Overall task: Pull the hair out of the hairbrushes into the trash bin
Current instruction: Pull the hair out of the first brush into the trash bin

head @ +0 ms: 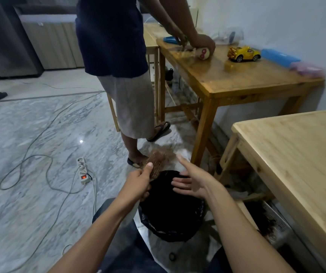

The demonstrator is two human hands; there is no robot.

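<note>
My left hand grips a hairbrush with a brown, pin-studded pad matted with wispy brown hair, its fingers curled round the handle and the thumb laid up along the edge of the pad; the brush head tilts up and away from me, just over the far rim of the round trash bin lined with a black plastic bag, which stands on the marble floor between my knees; my right hand hangs above the bin beside the brush, not touching it, its fingers straight and spread with the palm turned toward the brush; whether any loose hair clings to those fingers I cannot tell; to my right is a pale wooden table; further off stands a darker, glossy wooden table bearing a yellow toy car, where another person in a dark blue shirt and grey shorts leans over; a white power strip with a lit red switch lies on the floor among grey cables.
</note>
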